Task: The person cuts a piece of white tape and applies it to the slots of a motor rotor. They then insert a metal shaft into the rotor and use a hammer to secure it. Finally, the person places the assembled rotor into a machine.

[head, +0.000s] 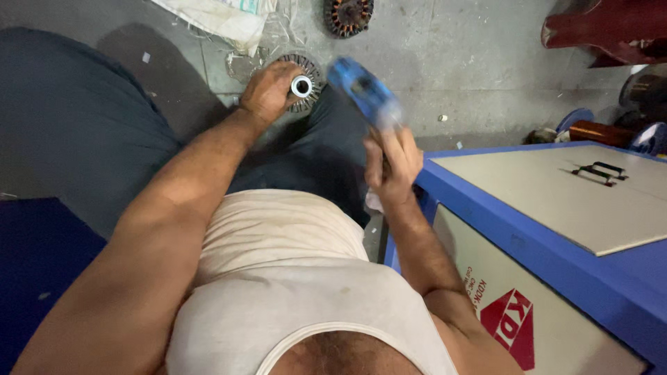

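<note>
Your left hand (267,92) sits on the round grey metal motor core w/ finned rim and shiny centre bore (303,85); grip closed over its left side, core resting on your dark-trousered knee above the grey concrete floor (472,62); a second, rusty-brown wound core (347,15) lies on the floor beyond, next to a white woven sack (215,17); your right hand (393,165) is raised near centre, grip wrapped tight round the blurred blue tool (365,90), too smeared to ID; right of that stands a blue-framed cabinet w/ pale panel top and black handle (601,171); dark red object (604,31) at top-right corner.
</note>
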